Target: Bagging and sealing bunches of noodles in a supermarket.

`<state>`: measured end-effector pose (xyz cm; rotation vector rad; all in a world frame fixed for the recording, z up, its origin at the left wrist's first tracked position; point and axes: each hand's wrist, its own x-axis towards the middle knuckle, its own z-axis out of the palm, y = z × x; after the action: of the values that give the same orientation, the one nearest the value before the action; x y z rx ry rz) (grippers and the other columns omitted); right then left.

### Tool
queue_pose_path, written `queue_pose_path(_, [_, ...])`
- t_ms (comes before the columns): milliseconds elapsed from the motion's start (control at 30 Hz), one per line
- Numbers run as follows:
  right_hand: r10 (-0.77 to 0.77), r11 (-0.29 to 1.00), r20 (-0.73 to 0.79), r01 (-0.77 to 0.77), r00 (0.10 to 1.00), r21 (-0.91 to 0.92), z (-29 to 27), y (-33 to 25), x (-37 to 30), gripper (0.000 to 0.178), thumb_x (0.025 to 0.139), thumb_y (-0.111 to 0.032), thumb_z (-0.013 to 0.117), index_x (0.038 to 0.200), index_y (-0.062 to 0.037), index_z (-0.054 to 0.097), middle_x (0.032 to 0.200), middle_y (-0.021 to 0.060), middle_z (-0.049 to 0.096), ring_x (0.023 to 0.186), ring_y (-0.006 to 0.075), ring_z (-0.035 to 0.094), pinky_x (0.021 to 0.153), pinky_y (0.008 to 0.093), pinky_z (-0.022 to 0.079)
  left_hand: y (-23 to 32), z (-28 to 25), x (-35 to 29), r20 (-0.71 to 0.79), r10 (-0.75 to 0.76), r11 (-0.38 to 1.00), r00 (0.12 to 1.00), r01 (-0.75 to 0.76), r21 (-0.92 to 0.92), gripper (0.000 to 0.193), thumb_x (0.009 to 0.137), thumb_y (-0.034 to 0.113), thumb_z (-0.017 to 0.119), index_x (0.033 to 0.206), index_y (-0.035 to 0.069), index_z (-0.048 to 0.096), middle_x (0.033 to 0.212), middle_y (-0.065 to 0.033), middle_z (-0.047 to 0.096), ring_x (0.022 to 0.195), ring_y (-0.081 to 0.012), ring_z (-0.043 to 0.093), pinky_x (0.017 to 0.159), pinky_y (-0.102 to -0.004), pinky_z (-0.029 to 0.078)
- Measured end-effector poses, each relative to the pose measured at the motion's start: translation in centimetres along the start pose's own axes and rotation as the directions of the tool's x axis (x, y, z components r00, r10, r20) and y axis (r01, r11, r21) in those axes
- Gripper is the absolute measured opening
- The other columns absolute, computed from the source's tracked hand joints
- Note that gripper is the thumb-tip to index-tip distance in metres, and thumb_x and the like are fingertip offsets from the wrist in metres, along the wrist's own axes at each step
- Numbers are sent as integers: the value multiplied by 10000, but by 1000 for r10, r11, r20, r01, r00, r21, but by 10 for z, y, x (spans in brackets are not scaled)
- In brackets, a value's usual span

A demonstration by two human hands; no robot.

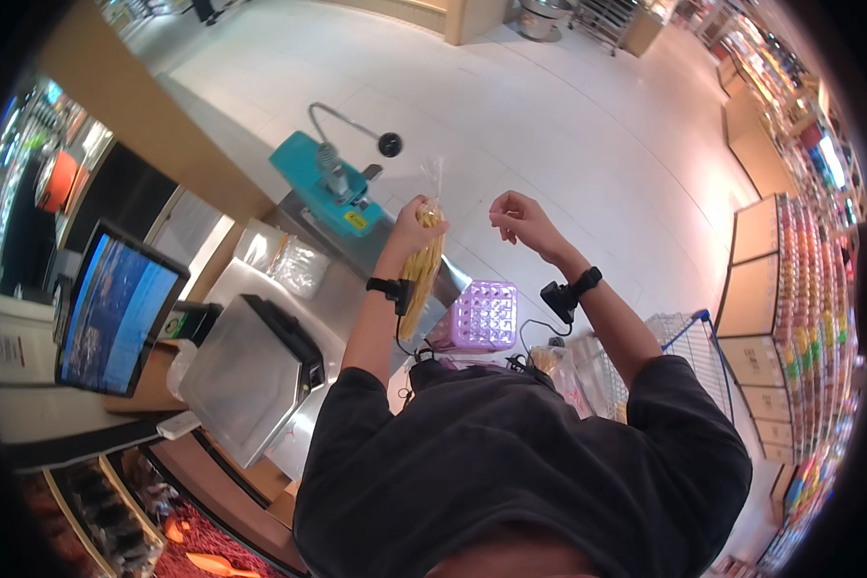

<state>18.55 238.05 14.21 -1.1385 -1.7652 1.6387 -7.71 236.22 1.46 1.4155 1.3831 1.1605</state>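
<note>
My left hand [416, 226] is closed round the gathered neck of a clear plastic bag [420, 275] filled with long yellow sticks whose exact kind I cannot make out. The bag hangs down along the counter's edge, and its loose clear top [433, 176] pokes up above my fingers. My right hand [522, 220] is raised apart from the bag, a little to its right, with fingers curled in and nothing visible in them. Just left of my left hand stands a teal bench-top device [318, 178] with a metal lever ending in a black knob [389, 144].
A metal counter [342, 279] runs along my left, bearing flat clear bags [294, 265], a scale [246, 371] and a monitor [120, 308]. Below my hands is a purple basket [484, 315]; a wire shopping cart [689, 361] stands at my right. Stocked shelves [804, 318] line the far right.
</note>
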Motion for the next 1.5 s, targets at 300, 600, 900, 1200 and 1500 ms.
queue_pose_path(300, [-154,983,-13,155,988,98,-43,-87,-94,251,954,-128,678,1176,-33,609,946,22,618,806,82,583,671,241,475,173,45,-33,386,204,841,900,41,-540,367,799,94,789,1085,-3,580,889,-85,659,832,-186,705,758,-351,579])
queue_pose_path(600, [-393,891,59,396,918,-221,-62,-93,-169,1122,676,-390,942,1504,-36,274,1400,186,508,1355,272,470,1135,419,366,271,91,-42,426,555,572,714,44,-819,416,834,81,752,1163,-5,513,896,-151,657,888,-265,695,837,-405,568])
queue_pose_path(900, [-264,963,-109,257,958,-81,-60,-41,-227,858,759,-233,889,1431,20,421,1341,131,571,1220,205,553,1054,362,446,347,165,-45,401,350,685,846,61,-726,366,991,221,602,1249,-21,505,871,-151,670,855,-264,721,754,-368,588])
queue_pose_path(1200, [-191,961,-255,233,948,146,-78,-34,-280,852,759,-265,891,1417,17,429,1312,122,590,1205,187,554,1051,353,450,379,219,-49,399,454,728,797,-72,-682,412,1017,259,560,1294,-41,509,1021,-187,669,1000,-287,704,893,-395,577])
queue_pose_path(1500, [-192,964,-189,221,963,148,-86,-16,-299,892,772,-263,872,1460,24,382,1376,154,539,1262,219,511,1084,364,409,393,222,-57,361,429,750,828,-103,-654,422,1079,247,443,1048,-112,662,1083,-245,712,1075,-322,696,1008,-400,527])
